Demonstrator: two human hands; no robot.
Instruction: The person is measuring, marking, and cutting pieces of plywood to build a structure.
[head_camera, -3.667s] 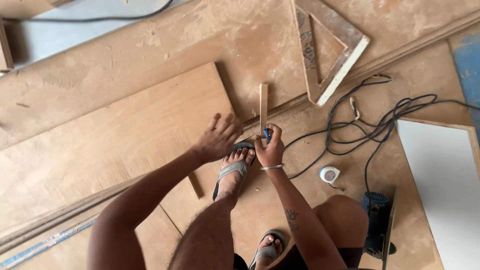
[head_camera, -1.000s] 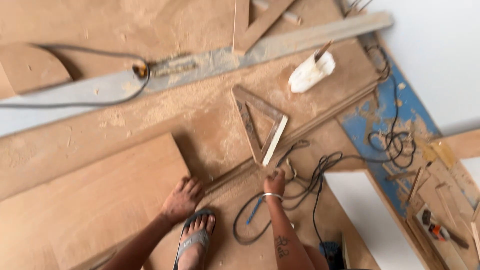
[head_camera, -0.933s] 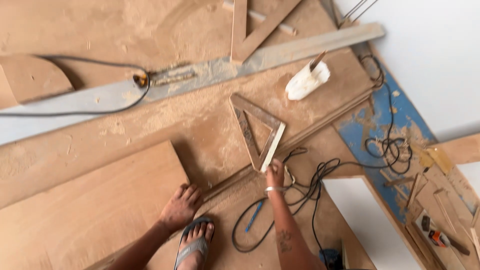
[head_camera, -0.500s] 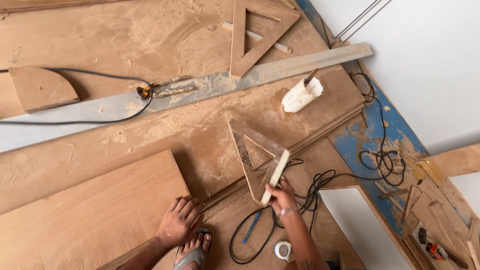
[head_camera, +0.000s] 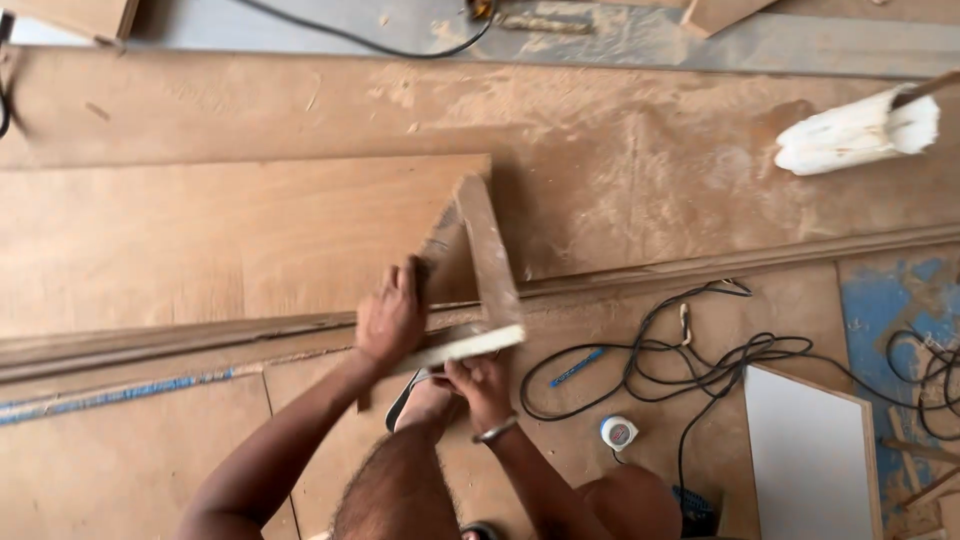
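Your grip has closed on the wooden triangle square (head_camera: 478, 270), left hand (head_camera: 390, 322) and right hand (head_camera: 482, 383) now holding it, carried from beyond the moulding strip (head_camera: 700, 268) onto the plywood sheet (head_camera: 200, 240).

A sawdust-covered wooden floor (head_camera: 640, 180) carries a large plywood sheet (head_camera: 200, 240). A tangled black cable (head_camera: 700, 360), a small tape measure (head_camera: 618, 432), a white panel (head_camera: 805, 450) and a blue pencil (head_camera: 577, 367) lie on it too

Both hands (head_camera: 430, 350) on wooden triangle (head_camera: 478, 275)
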